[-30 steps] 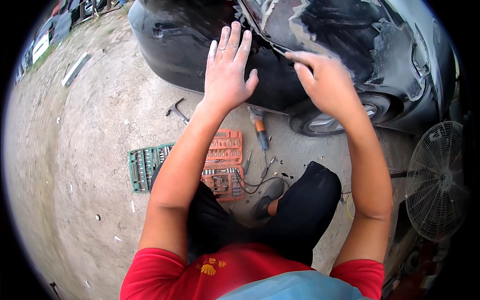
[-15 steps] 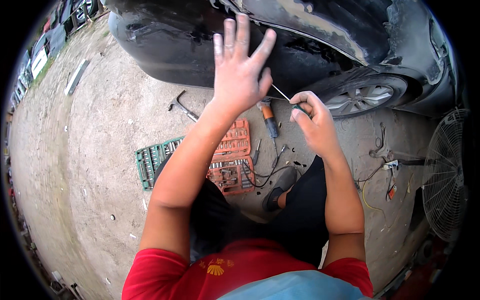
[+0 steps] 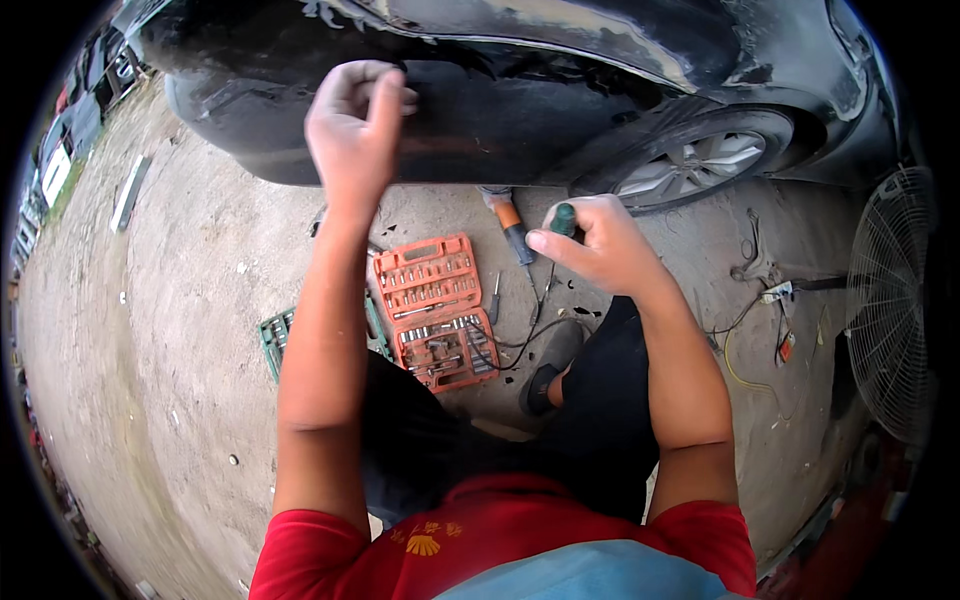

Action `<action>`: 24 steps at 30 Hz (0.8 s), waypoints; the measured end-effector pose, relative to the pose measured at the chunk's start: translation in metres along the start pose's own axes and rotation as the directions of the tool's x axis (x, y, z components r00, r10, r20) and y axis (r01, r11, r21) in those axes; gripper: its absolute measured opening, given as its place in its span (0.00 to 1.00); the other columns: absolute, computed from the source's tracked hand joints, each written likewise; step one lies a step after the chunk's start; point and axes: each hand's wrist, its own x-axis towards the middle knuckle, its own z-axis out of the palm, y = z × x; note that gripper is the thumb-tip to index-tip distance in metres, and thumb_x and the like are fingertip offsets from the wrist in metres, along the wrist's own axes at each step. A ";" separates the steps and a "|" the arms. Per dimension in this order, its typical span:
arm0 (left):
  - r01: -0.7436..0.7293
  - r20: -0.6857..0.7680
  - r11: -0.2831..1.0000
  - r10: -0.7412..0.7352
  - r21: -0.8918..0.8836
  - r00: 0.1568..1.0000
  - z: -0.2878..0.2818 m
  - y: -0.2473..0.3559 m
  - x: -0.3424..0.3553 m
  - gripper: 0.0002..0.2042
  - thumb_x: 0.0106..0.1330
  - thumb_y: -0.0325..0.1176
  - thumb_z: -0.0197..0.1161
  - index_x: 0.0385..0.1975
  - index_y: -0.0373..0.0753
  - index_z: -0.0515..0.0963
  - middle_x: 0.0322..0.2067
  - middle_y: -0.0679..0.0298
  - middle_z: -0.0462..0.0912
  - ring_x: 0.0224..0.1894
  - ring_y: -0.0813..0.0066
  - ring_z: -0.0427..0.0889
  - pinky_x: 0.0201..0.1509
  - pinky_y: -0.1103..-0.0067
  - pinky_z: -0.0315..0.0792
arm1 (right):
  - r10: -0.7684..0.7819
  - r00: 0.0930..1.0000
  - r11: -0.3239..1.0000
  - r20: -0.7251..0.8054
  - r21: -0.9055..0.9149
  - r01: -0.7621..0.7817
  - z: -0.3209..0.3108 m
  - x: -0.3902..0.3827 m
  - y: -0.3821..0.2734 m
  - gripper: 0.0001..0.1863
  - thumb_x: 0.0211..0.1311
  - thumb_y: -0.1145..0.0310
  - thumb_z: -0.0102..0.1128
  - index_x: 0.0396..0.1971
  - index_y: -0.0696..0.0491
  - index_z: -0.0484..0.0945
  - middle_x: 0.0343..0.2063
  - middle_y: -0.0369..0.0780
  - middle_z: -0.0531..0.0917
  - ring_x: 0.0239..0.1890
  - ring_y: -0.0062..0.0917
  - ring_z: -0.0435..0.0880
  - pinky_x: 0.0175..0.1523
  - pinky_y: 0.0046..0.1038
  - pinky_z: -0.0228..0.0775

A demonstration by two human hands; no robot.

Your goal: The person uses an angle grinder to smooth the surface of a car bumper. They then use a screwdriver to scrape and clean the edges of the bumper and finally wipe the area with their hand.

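Note:
My left hand (image 3: 350, 125) is up against the dark, scuffed bumper (image 3: 500, 120) of a car, its fingers curled in. Whether they grip part of the bumper or some small thing, I cannot make out. Further right, my right hand (image 3: 610, 240) is closed round a screwdriver (image 3: 563, 219) with a green handle. The handle's end points up toward me, and the shaft is hidden. It is apart from the car, over the ground in front of the wheel (image 3: 695, 170).
Below my hands lies an open orange socket set case (image 3: 428, 268), overlapping a green case (image 3: 275, 345). A power tool (image 3: 510, 225) with an orange body and another screwdriver (image 3: 495, 300) lie nearby. A large fan (image 3: 890, 300) stands at right, with cables close by.
My left hand has moved left and down, its spread fingers now curled. The right hand has turned and shifted slightly left, so the screwdriver's shaft no longer shows. The view has shifted too.

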 end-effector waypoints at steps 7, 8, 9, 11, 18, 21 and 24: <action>0.257 0.043 0.966 -0.259 0.040 0.965 -0.023 0.017 0.025 0.17 0.76 0.44 0.79 0.39 0.33 0.90 0.27 0.62 0.92 0.29 0.79 0.89 0.38 0.83 0.77 | -0.557 0.766 0.622 0.320 -0.451 0.640 0.019 0.053 -0.036 0.26 0.66 0.46 0.70 0.32 0.59 0.83 0.34 0.45 0.88 0.34 0.47 0.87 0.45 0.45 0.78; 0.255 0.050 0.966 -0.257 0.032 0.965 -0.024 0.015 0.026 0.18 0.76 0.45 0.80 0.39 0.32 0.91 0.27 0.62 0.92 0.28 0.79 0.88 0.38 0.82 0.77 | -0.534 0.746 0.596 0.398 -0.449 0.666 0.023 0.062 -0.044 0.25 0.65 0.47 0.71 0.34 0.58 0.84 0.35 0.44 0.88 0.36 0.46 0.88 0.44 0.44 0.78; 0.264 0.048 0.964 -0.266 0.031 0.963 -0.023 0.015 0.027 0.18 0.76 0.45 0.80 0.39 0.32 0.91 0.27 0.62 0.92 0.28 0.78 0.88 0.37 0.82 0.77 | -0.502 0.724 0.572 0.472 -0.447 0.688 0.025 0.069 -0.053 0.25 0.65 0.47 0.71 0.36 0.58 0.84 0.36 0.44 0.88 0.37 0.45 0.89 0.43 0.44 0.78; 0.283 0.043 0.959 -0.284 0.027 0.958 -0.024 0.016 0.028 0.18 0.77 0.45 0.79 0.39 0.31 0.91 0.27 0.61 0.92 0.27 0.77 0.88 0.36 0.81 0.78 | -0.524 0.646 0.500 0.555 -0.414 0.761 0.026 0.085 -0.064 0.18 0.62 0.53 0.73 0.36 0.55 0.84 0.31 0.41 0.86 0.36 0.41 0.91 0.41 0.42 0.81; 0.358 0.006 0.885 -0.373 -0.297 0.928 -0.040 0.005 0.037 0.22 0.79 0.47 0.73 0.36 0.29 0.90 0.22 0.58 0.89 0.21 0.71 0.86 0.28 0.76 0.81 | -0.732 0.296 0.156 0.614 -0.273 0.949 0.022 0.111 -0.069 0.09 0.62 0.64 0.70 0.29 0.50 0.79 0.24 0.36 0.82 0.29 0.34 0.87 0.36 0.35 0.82; 0.342 -0.005 0.869 -0.368 -0.357 0.930 -0.040 0.011 0.036 0.22 0.81 0.48 0.72 0.35 0.30 0.90 0.22 0.57 0.88 0.20 0.71 0.86 0.27 0.76 0.80 | -0.771 0.189 0.073 0.608 -0.211 0.975 0.016 0.116 -0.078 0.13 0.60 0.59 0.72 0.26 0.49 0.77 0.22 0.35 0.80 0.28 0.32 0.85 0.35 0.34 0.81; 0.357 0.010 0.863 -0.378 -0.358 0.926 -0.041 0.013 0.038 0.24 0.82 0.48 0.67 0.32 0.29 0.89 0.18 0.58 0.84 0.17 0.70 0.79 0.24 0.74 0.76 | -0.744 0.174 0.115 0.645 -0.133 0.984 -0.006 0.136 -0.077 0.19 0.59 0.51 0.75 0.24 0.47 0.76 0.21 0.33 0.79 0.27 0.31 0.84 0.34 0.36 0.79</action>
